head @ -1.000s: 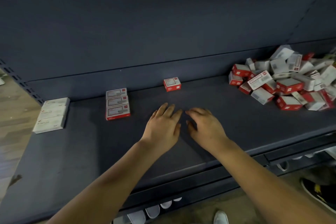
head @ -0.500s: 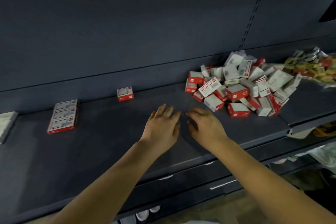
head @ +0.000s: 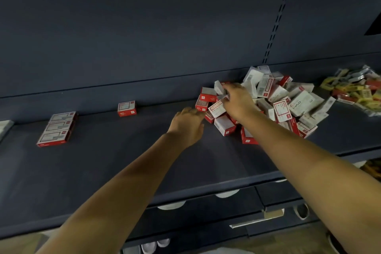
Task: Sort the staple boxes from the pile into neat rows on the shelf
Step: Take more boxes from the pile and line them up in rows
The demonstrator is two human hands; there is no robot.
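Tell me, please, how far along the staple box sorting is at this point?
Barely begun. Done: a row of three boxes and one single box sit placed on the shelf. In hand: the right hand pinches a box at the pile's left edge; the left hand reaches alongside, open. Left: nearly the whole pile.

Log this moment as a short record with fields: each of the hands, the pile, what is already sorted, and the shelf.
left hand: open, reaching toward the pile's left edge, holding nothing
right hand: on the pile, fingers closed round a small white cardboard staple box
pile of red-and-white staple boxes: jumbled, on the shelf's right part
sorted row of three flat red-and-white boxes: far left, touching edge to edge
single red-and-white box: alone near the back wall
dark grey shelf board: carries all of these
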